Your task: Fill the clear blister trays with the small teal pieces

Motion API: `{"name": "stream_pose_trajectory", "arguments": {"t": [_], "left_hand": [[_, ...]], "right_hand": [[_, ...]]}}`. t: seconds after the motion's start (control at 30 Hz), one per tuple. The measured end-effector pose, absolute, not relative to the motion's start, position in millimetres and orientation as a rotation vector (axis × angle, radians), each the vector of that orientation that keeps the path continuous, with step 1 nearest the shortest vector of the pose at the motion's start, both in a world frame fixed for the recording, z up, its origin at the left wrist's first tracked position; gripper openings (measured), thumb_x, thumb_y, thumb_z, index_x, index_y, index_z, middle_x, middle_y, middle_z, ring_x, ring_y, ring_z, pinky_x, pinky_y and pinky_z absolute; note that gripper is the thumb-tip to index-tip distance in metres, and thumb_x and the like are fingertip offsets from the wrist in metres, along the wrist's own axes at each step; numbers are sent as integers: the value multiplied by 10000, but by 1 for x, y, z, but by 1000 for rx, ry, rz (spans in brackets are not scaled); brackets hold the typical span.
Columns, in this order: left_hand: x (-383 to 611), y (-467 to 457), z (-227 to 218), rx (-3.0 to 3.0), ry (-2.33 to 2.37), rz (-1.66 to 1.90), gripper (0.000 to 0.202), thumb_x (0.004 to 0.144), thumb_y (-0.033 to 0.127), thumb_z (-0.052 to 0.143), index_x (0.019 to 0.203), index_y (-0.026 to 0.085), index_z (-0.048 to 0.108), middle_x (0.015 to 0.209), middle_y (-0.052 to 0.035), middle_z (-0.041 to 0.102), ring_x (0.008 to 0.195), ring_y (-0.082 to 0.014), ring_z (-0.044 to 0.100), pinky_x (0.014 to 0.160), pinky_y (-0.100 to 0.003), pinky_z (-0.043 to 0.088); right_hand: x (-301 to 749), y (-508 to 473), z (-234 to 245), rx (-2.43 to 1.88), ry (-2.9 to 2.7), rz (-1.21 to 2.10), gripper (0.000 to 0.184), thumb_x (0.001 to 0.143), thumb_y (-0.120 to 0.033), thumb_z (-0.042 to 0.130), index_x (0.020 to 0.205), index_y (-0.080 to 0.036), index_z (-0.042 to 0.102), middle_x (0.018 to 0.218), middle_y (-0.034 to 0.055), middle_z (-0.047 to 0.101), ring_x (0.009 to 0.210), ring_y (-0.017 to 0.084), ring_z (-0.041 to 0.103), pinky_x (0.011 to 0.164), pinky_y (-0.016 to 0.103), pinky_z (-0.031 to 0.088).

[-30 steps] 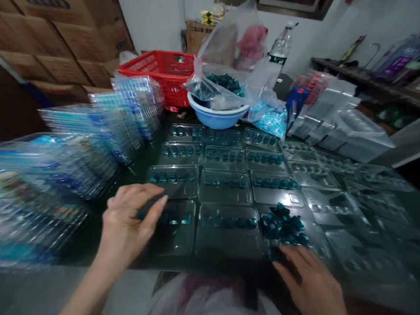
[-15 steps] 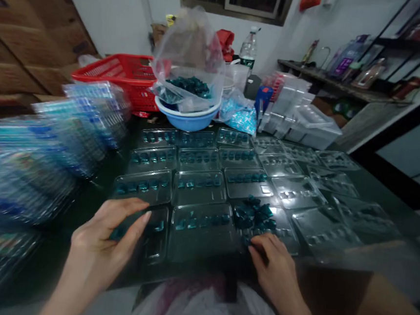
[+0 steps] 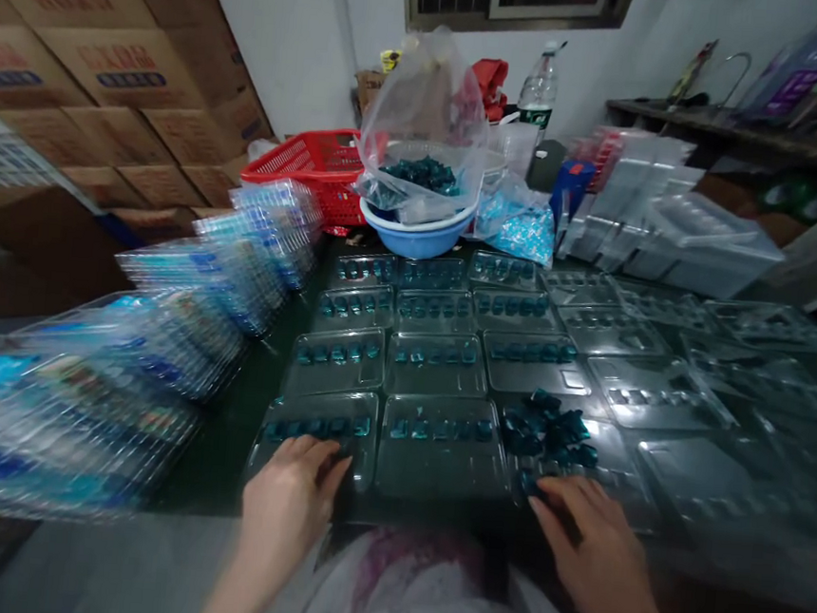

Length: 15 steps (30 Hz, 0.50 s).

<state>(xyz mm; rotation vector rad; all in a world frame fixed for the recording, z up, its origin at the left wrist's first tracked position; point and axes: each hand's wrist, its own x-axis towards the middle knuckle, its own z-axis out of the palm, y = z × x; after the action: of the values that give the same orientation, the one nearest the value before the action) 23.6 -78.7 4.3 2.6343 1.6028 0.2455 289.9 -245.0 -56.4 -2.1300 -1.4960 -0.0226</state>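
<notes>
My left hand is at the near edge of a clear plastic tray, its fingers curled and closed. What it grips, if anything, is hidden. Teal translucent pieces sit in a row in that tray's slots. My right hand pinches a small teal piece beside a heap of similar glossy pieces, which lies on another clear tray. Between my hands is a clear tray with its own row of teal pieces.
More filled trays stand in rows farther back, with other clear trays at right. Stacked blue-printed packs line the left. Behind are a red basket, a blue basin with bagged teal pieces, and clear boxes.
The view has swung left. My left hand has come down and closed at the front tray, whose row of pieces now shows. My right hand stays by the heap.
</notes>
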Motion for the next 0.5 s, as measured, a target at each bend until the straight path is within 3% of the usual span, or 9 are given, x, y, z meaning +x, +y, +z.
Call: {"name": "stream_pose_trajectory", "arguments": {"t": [0.33, 0.5], "left_hand": [[31, -61, -5, 2695, 1583, -22, 313, 844, 275, 289, 740, 187, 571, 764, -83, 602, 774, -231, 587, 595, -290, 415], [18, -56, -4, 2551, 1509, 108, 217, 804, 332, 376, 752, 209, 546, 740, -54, 616, 646, -203, 596, 509, -259, 417]], "right_hand": [[279, -235, -42, -2149, -1379, 0, 126, 817, -224, 460, 799, -204, 583, 757, 23, 575, 745, 185, 518, 683, 315, 360], [275, -231, -37, -2144, -1327, 7, 162, 830, -179, 429, 766, -186, 577, 739, 30, 555, 741, 180, 502, 694, 316, 349]]}}
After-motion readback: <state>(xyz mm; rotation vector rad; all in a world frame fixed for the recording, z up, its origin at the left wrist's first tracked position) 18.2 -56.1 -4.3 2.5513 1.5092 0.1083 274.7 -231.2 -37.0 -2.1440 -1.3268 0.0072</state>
